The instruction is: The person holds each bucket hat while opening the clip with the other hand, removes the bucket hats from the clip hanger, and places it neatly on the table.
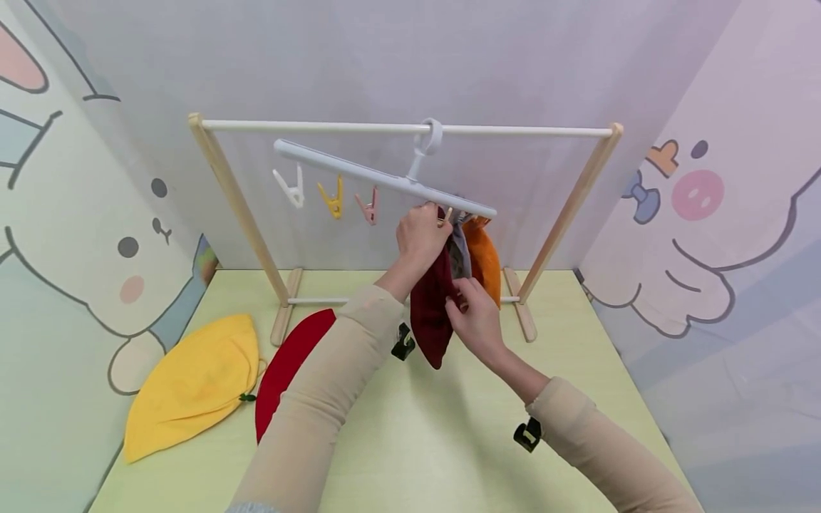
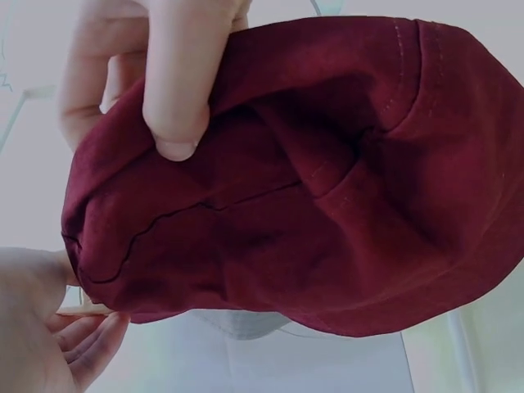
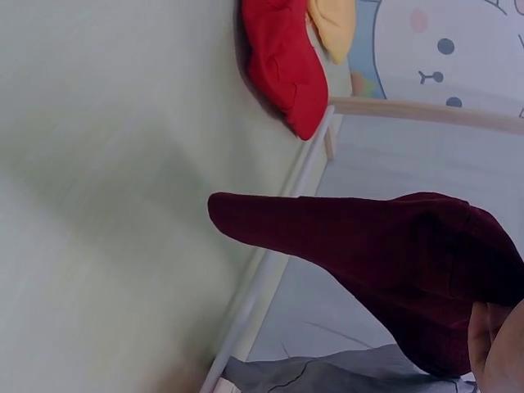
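A dark red cloth [image 1: 431,313] hangs from the white clip hanger [image 1: 359,173] on the wooden rack's top rail [image 1: 321,127]. My left hand [image 1: 428,229] grips the cloth's top edge just under the hanger, by a beige clip [image 1: 447,214]. Lower down, my right hand [image 1: 463,303] pinches the cloth's side. A grey cloth [image 1: 459,258] and an orange cloth [image 1: 485,260] hang right behind it. Up close, the left wrist view shows fingers [image 2: 176,90] curled over the dark red cloth [image 2: 327,188]. The cloth's [image 3: 385,246] pointed lower end hangs free in the right wrist view.
White [image 1: 291,187], yellow [image 1: 333,199] and pink [image 1: 369,207] clips hang bare on the hanger's left part. A yellow cloth [image 1: 192,385] and a red cloth [image 1: 285,363] lie on the green table [image 1: 436,442] at the left. Cartoon-printed walls close in on both sides.
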Demonstrator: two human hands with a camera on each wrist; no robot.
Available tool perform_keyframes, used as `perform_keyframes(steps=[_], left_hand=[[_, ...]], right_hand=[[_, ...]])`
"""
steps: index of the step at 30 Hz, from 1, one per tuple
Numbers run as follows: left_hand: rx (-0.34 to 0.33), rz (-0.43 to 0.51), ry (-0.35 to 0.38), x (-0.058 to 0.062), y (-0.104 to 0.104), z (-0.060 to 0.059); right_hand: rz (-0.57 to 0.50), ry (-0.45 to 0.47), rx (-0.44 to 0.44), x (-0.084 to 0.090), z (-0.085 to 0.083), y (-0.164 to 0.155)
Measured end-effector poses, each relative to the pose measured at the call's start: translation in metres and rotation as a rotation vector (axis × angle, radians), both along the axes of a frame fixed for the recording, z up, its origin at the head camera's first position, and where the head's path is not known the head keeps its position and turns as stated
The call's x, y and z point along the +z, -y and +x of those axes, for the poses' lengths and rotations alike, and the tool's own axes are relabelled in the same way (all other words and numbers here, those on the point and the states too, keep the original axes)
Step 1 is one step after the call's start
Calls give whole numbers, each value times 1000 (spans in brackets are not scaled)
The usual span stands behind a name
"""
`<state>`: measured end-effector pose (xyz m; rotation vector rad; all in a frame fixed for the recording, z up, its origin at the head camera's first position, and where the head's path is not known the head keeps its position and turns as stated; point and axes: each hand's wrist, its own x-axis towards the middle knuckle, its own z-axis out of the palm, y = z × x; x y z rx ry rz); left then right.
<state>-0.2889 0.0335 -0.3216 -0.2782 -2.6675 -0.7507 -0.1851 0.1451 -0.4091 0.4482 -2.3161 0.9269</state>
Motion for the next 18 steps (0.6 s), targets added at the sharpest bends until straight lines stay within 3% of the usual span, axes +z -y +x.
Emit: perform_keyframes(steps=[18], left_hand=[[-47, 84, 5, -2, 13, -3]], right_hand=[[17, -8, 26, 10, 2, 3]])
